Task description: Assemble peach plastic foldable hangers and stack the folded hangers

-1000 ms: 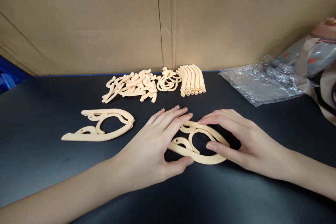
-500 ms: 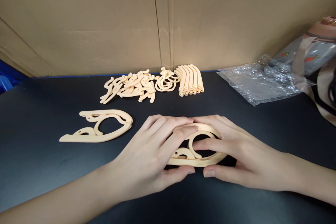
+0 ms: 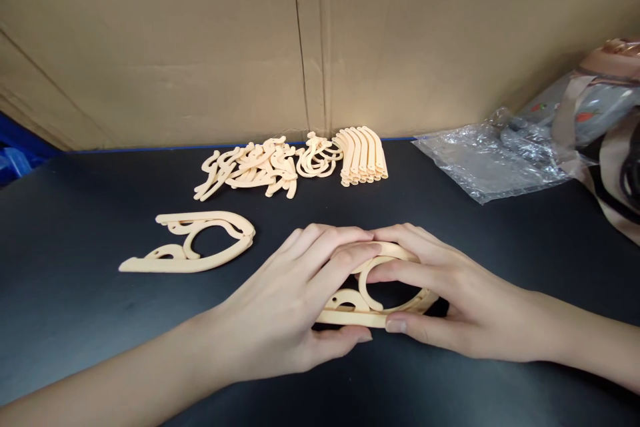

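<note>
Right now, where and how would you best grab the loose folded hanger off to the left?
By its rounded end, I'd say, from above. The hanger lies flat on the table; its long arms meet there and spread apart towards the left, and the ring-shaped gap beside it probably leaves room for a fingertip.

Spreads dark and smooth beneath the hands (image 3: 297,300) as a black counter (image 3: 85,327). Carries, beyond the hands, a loose heap of cream hooked pieces (image 3: 253,169), with a small cluster of curved pieces (image 3: 316,165) and a neat stack of bent arms (image 3: 362,159) to its right. Bears a jointed cream frame (image 3: 200,265) left of the hands, and crumpled clear plastic (image 3: 493,160) beyond them, rightward.
</note>
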A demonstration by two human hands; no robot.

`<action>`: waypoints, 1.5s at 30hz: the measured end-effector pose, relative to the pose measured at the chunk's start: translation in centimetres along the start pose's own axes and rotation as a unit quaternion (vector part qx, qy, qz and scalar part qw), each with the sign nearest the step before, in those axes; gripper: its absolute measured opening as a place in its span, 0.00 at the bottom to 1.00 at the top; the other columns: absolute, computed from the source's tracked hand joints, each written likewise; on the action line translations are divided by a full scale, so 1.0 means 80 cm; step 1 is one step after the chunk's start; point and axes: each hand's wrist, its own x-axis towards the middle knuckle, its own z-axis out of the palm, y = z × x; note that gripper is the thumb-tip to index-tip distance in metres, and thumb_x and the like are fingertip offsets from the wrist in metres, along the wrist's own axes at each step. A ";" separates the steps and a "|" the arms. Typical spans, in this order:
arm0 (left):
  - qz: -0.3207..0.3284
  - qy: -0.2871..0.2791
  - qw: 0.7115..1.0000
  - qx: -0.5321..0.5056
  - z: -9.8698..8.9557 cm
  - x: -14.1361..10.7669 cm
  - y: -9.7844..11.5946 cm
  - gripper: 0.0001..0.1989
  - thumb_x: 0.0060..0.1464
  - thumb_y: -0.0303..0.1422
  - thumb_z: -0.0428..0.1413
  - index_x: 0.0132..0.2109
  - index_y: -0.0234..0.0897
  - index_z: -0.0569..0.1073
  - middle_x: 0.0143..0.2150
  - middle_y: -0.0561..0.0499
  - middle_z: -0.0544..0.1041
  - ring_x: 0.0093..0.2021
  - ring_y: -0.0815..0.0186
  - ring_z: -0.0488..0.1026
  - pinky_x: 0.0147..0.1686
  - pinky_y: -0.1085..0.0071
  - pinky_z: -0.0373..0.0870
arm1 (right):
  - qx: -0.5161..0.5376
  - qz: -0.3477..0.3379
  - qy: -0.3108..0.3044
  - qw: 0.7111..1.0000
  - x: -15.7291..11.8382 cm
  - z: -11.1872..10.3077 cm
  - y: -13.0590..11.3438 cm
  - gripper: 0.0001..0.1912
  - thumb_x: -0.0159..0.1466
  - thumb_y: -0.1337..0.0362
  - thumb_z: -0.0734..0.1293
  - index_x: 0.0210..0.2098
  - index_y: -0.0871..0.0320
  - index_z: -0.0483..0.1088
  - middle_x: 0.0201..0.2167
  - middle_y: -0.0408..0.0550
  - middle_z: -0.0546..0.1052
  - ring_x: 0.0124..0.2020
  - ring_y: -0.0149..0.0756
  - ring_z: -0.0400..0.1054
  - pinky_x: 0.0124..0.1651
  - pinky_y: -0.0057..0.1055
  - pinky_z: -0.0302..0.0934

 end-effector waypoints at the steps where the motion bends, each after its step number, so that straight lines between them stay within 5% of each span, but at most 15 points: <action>1: -0.002 0.000 1.000 -0.001 0.000 0.000 0.000 0.33 0.56 0.34 0.60 0.64 0.38 0.56 0.62 0.46 0.64 0.58 0.60 0.62 0.57 0.67 0.60 | -0.001 -0.001 0.000 1.000 0.000 0.000 0.000 0.13 0.65 0.63 0.67 0.49 0.56 0.69 0.54 0.52 0.67 0.57 0.36 0.60 0.58 0.32 0.60; 8: -0.030 -0.008 0.999 -0.013 -0.001 0.005 0.002 0.34 0.53 0.33 0.63 0.63 0.42 0.56 0.62 0.46 0.65 0.56 0.58 0.64 0.54 0.63 0.63 | -0.002 0.013 -0.006 1.000 -0.001 0.000 -0.003 0.12 0.65 0.62 0.67 0.47 0.56 0.69 0.55 0.51 0.68 0.56 0.35 0.61 0.58 0.32 0.59; 14: 0.003 -0.012 0.996 0.092 -0.018 0.011 0.005 0.29 0.57 0.35 0.59 0.62 0.36 0.59 0.57 0.44 0.70 0.53 0.57 0.68 0.52 0.61 0.63 | -0.009 0.037 0.004 0.999 -0.004 0.000 0.000 0.14 0.66 0.62 0.66 0.51 0.54 0.68 0.62 0.51 0.61 0.62 0.37 0.57 0.63 0.35 0.57; 18: -0.016 -0.013 0.987 0.156 -0.049 -0.001 -0.009 0.25 0.56 0.37 0.58 0.59 0.37 0.64 0.55 0.46 0.73 0.55 0.57 0.70 0.63 0.55 0.54 | -0.017 0.043 0.067 0.997 -0.006 -0.003 0.003 0.13 0.67 0.62 0.65 0.51 0.52 0.69 0.63 0.50 0.60 0.64 0.36 0.56 0.64 0.35 0.56; 21: -0.070 0.001 0.982 0.173 -0.082 -0.024 -0.034 0.25 0.56 0.43 0.57 0.59 0.42 0.66 0.56 0.49 0.72 0.56 0.56 0.70 0.56 0.61 0.66 | -0.016 0.057 0.088 0.994 -0.005 -0.004 0.005 0.10 0.67 0.62 0.64 0.49 0.52 0.70 0.61 0.49 0.63 0.62 0.35 0.60 0.62 0.33 0.58; 27: -0.196 0.011 0.961 0.196 -0.127 -0.090 -0.087 0.35 0.53 0.55 0.54 0.63 0.45 0.62 0.55 0.53 0.73 0.49 0.60 0.75 0.51 0.68 0.70 | -0.009 0.071 0.066 0.995 0.000 -0.001 0.008 0.09 0.68 0.61 0.64 0.47 0.52 0.71 0.59 0.49 0.65 0.60 0.35 0.61 0.61 0.33 0.59; 34: -0.273 -0.002 0.952 0.139 -0.137 -0.137 -0.123 0.36 0.50 0.53 0.56 0.64 0.52 0.60 0.57 0.59 0.74 0.55 0.56 0.73 0.56 0.62 0.68 | -0.004 0.085 0.054 0.995 0.002 -0.002 0.009 0.09 0.68 0.61 0.63 0.46 0.53 0.72 0.58 0.50 0.66 0.59 0.35 0.63 0.60 0.34 0.59; 45: -0.372 -0.020 0.926 0.062 -0.132 -0.127 -0.114 0.40 0.48 0.66 0.50 0.60 0.49 0.64 0.57 0.56 0.74 0.56 0.51 0.71 0.60 0.53 0.62 | -0.006 0.106 0.034 0.994 0.004 -0.003 0.008 0.09 0.68 0.61 0.63 0.46 0.51 0.72 0.58 0.50 0.66 0.58 0.38 0.65 0.58 0.37 0.63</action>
